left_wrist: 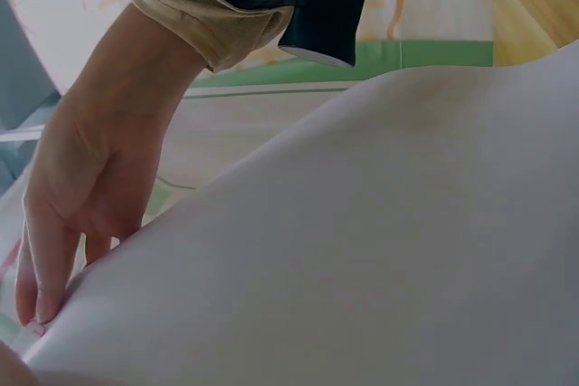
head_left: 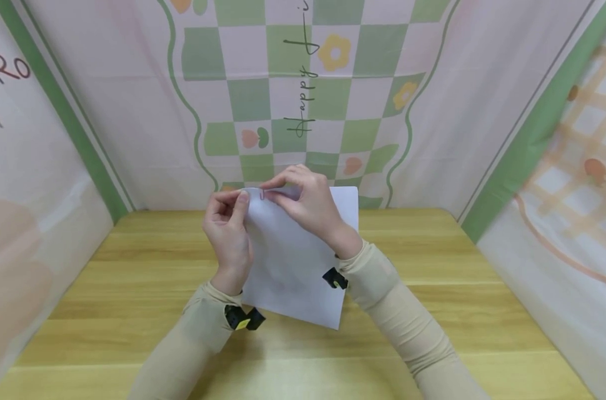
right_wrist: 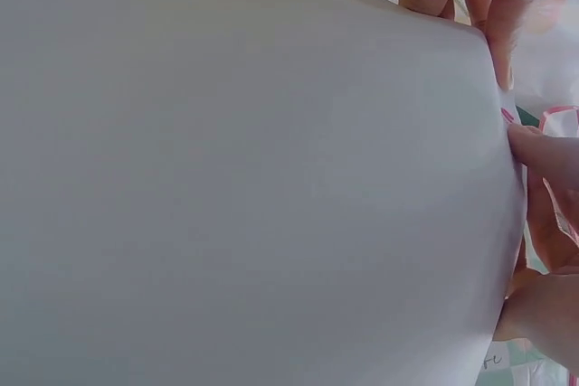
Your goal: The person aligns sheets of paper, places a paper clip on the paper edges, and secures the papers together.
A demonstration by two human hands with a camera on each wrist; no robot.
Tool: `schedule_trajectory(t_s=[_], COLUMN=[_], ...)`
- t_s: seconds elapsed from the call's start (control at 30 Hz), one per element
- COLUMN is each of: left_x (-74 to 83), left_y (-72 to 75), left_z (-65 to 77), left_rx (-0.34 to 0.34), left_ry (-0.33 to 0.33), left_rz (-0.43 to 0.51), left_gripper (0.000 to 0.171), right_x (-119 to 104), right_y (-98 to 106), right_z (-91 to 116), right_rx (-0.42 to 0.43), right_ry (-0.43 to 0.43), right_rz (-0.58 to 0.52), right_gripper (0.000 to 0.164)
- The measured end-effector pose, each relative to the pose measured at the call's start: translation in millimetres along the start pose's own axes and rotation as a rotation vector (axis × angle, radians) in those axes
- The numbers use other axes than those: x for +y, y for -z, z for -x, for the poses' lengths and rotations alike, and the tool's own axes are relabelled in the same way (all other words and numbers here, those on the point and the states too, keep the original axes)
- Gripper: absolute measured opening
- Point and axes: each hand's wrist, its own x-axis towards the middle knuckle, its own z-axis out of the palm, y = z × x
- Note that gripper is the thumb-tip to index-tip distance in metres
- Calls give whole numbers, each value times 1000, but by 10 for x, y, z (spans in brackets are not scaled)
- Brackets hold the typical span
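Note:
A white sheet of paper (head_left: 293,261) is held up, slanting over the table. My left hand (head_left: 228,233) pinches its upper left corner between thumb and fingers. On the top edge, just right of that corner, sits a small pink paper clip (head_left: 262,194). The thumb and index finger of my right hand (head_left: 307,200) pinch at this clip. In the right wrist view the pink end of the paper clip (right_wrist: 507,116) shows between the two hands. The right hand (left_wrist: 99,160) reaches the same paper edge in the left wrist view.
A wooden table (head_left: 432,311) lies below the paper. Behind it hangs a cloth backdrop (head_left: 288,100) with green checks and flowers. Printed cloth also stands on both sides. Each wrist carries a small black camera (head_left: 243,318).

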Motion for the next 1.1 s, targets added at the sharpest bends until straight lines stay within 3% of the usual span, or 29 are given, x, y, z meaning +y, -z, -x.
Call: schedule_trajectory(t_s=[0.4,0.7,1.1], left_x=[17,10,30], left_y=[-7,1,-6], left_z=[-3,1,19], left_rx=[-13,-17,-28], left_ry=[5,9,17], left_rz=[22,34,32], left_gripper=[11,12,13], right_x=[-16,-26,-20], right_y=[79,137,156], right_z=[-75,-103,-121], right_rx=[-92,-181,-202], right_ry=[-96,-153,-216], right_rz=[-119,-120,-155], right_gripper=[9,9,8])
